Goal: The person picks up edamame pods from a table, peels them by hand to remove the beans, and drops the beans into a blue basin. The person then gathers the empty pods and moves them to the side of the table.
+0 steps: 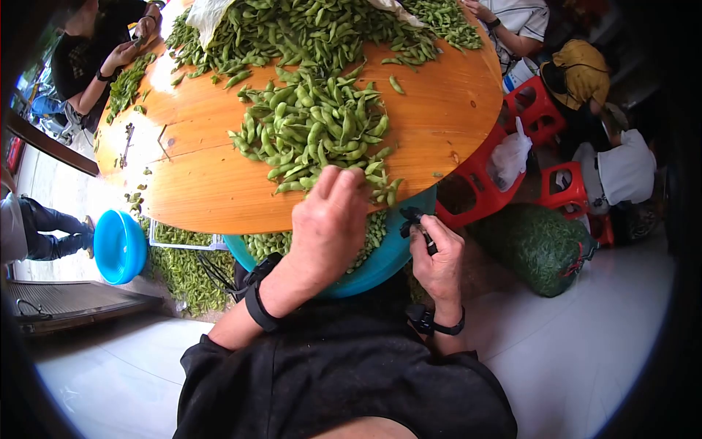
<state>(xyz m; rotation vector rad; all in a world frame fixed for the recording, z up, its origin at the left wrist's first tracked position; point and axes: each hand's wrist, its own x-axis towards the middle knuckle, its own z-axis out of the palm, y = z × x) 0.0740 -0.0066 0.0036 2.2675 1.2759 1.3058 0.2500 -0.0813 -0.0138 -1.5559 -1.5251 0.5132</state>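
Observation:
My left hand (330, 227) reaches over the near edge of a heap of green soybean pods (314, 121). Its fingers are bent and close together, the tips hidden behind the hand among the pods. My right hand (439, 260) is closed around a small black hand tool (414, 219), held just off the table's front edge; I cannot tell its exact kind. Below both hands a blue-green basin (387, 262) holds more pods, partly covered by my left hand and forearm. Both wrists wear black bands.
The round wooden table (431, 102) carries a larger pod pile (292, 29) at the back. People sit left and right. Red stools (479, 183) and a stuffed green net sack (537, 245) stand right. A blue basin (119, 247) and floor pods (190, 278) lie left.

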